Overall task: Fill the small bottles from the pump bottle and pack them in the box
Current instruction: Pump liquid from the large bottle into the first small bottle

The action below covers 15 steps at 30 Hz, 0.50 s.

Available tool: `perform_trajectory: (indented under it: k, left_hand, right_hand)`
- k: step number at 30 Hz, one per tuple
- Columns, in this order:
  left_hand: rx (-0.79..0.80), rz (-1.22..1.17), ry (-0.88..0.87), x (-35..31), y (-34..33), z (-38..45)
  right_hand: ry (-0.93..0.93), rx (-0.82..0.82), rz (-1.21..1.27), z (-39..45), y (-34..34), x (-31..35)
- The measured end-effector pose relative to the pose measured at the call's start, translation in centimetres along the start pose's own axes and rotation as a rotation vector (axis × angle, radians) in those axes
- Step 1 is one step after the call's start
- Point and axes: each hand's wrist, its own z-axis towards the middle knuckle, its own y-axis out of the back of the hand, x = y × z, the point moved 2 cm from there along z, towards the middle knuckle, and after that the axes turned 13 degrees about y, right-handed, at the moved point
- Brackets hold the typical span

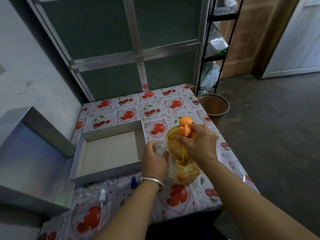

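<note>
Head view, looking down at a bench covered in a cloth with a red fruit-and-hearts print. The big pump bottle full of yellow liquid stands right in the middle, orange pump head on top, so I'll place everything off that.

The right hand is on top of the pump bottle's shoulder, fingers curled round the neck just under the orange pump. The left hand is just left of the pump bottle and wrapped snugly round a small clear bottle, held upright with its open mouth up, touching or nearly touching the pump bottle's side. It looks empty, but it's blurry enough that I wouldn't swear to it. There's a silver bangle on that wrist.

Left of the pump bottle sits the open silver box, shallow, pale inside, nothing in it. Its lid is further left, past the bench edge.

Nearer the person than the pump bottle, towards the left, there's a blue spray cap, a white sprayer with its dip tube, and some more clear small bottles lying about.

Behind the pump bottle to the right, off the bench, a brown bin stands on the floor.
</note>
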Motion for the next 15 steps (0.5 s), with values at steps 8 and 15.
perform_trajectory:
  k: [8,15]
  left_hand:
    - [-0.001,0.036,-0.023,-0.3,-0.2,-0.2]
    - [-0.008,0.056,-0.052,0.0,-0.1,-0.5]
  right_hand:
    - [0.021,0.193,0.023,0.5,1.0,-0.3]
    - [0.263,0.415,0.27,1.7,4.4,0.8]
